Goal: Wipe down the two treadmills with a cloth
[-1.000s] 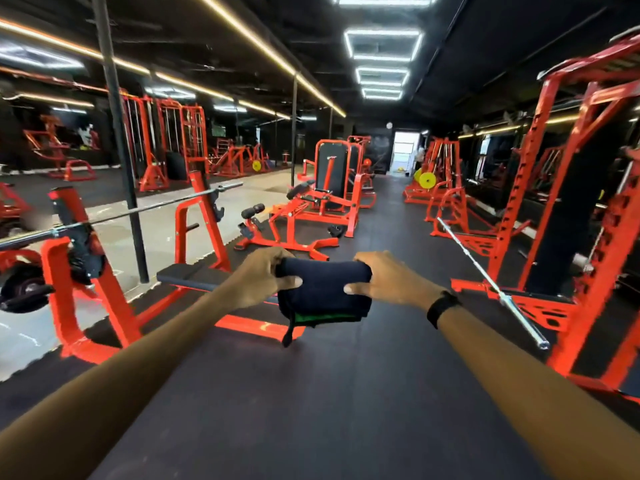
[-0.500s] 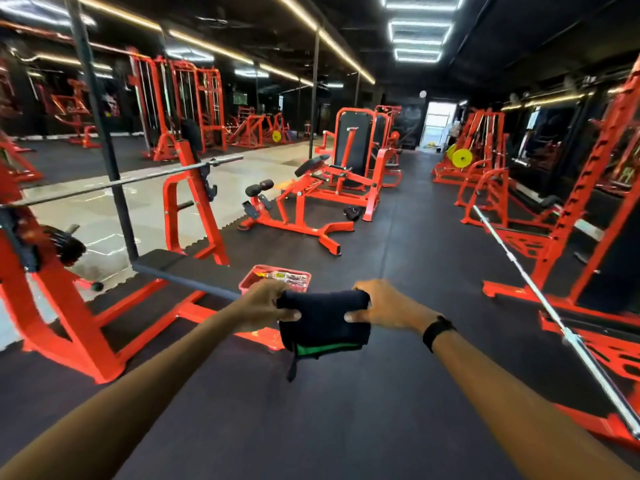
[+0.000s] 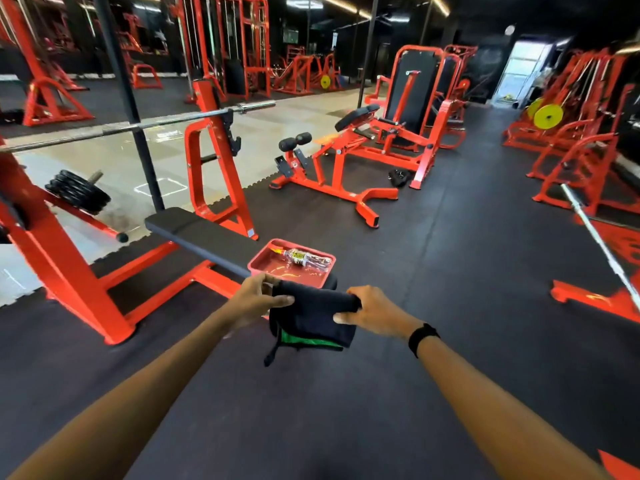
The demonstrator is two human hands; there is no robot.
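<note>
Cloth (image 3: 313, 315), dark, folded, green edge showing at its underside and a thin black strap hanging from its lower left corner, is held in the air between both hands above the black rubber floor (image 3: 450, 271). Left hand (image 3: 258, 301) grips the cloth's left edge, thumb laid across the top. Right hand (image 3: 372, 311) grips the right edge, fingers curled over the fold; a black band (image 3: 423, 337) sits on that wrist. Just beyond the cloth, a red tray (image 3: 263, 259) rests on the near end of the black bench pad (image 3: 201, 233) of an orange press rack; a clear bottle (image 3: 304, 259) lies in the tray. A barbell (image 3: 138, 126) rests across the rack. No treadmill identifiable in view.
</note>
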